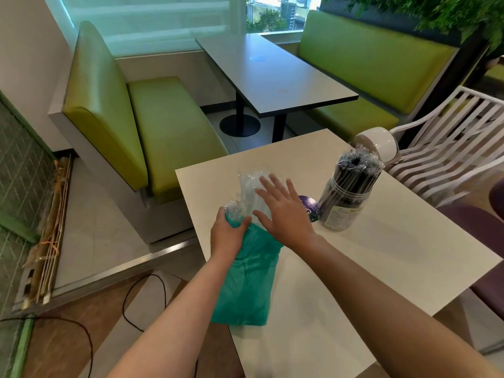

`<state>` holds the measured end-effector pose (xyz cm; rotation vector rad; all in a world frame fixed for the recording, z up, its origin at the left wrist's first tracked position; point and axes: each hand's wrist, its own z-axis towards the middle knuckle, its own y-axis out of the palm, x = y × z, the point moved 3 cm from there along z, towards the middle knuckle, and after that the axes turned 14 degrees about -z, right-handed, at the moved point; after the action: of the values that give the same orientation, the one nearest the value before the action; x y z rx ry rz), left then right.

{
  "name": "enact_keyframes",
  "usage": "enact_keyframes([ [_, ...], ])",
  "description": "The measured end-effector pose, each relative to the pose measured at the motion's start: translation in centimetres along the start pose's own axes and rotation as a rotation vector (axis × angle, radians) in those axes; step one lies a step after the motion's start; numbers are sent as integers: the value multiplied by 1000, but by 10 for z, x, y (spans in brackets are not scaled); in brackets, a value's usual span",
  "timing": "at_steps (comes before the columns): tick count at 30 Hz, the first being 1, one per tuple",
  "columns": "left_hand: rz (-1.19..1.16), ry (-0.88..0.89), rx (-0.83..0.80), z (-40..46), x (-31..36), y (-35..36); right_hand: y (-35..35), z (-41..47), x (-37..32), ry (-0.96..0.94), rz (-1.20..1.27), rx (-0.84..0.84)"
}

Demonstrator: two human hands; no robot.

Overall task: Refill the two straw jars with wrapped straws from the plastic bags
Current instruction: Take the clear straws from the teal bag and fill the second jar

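Observation:
A green plastic bag (245, 285) lies on the white table (368, 263), hanging over its left edge. My left hand (227, 236) grips the bag's mouth together with a bunch of clear wrapped straws (249, 186) that sticks out toward the far side. My right hand (283, 208) rests flat, fingers spread, on that bunch. To the right stands a clear straw jar (345, 197) packed with dark wrapped straws. Behind it lies a white domed lid (377, 144), possibly on a second jar that is hidden from view.
A round purple sticker or coaster (309, 207) peeks out between my right hand and the jar. A white slatted chair (447, 148) stands at the table's right, purple seats (480, 222) nearer. Green booth benches (152, 126) and a grey table (272, 75) lie beyond. Black cable runs on the floor.

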<state>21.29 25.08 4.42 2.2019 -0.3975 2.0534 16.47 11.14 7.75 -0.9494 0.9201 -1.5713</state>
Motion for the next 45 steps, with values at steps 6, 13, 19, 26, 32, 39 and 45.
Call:
enact_keyframes([
  [6, 18, -7, -32, 2, -1, 0, -3, 18, 13, 274, 310, -253],
  [13, 77, -23, -52, 5, -1, 0, -21, 38, 25, 142, 293, -104],
  [19, 52, -42, -46, 6, -3, 0, -8, 15, 19, 70, 260, -258],
  [26, 18, -35, -33, 7, -4, -3, -20, 1, 12, 199, 225, -61],
  [32, -142, -89, -11, -6, -6, -10, -39, -27, -8, 417, 394, 213],
  [39, -364, -203, -58, -14, -1, -14, -19, -49, -43, 499, 759, -253],
  [45, -542, -382, -145, -24, 0, -16, -10, -52, -48, 570, 845, -442],
])
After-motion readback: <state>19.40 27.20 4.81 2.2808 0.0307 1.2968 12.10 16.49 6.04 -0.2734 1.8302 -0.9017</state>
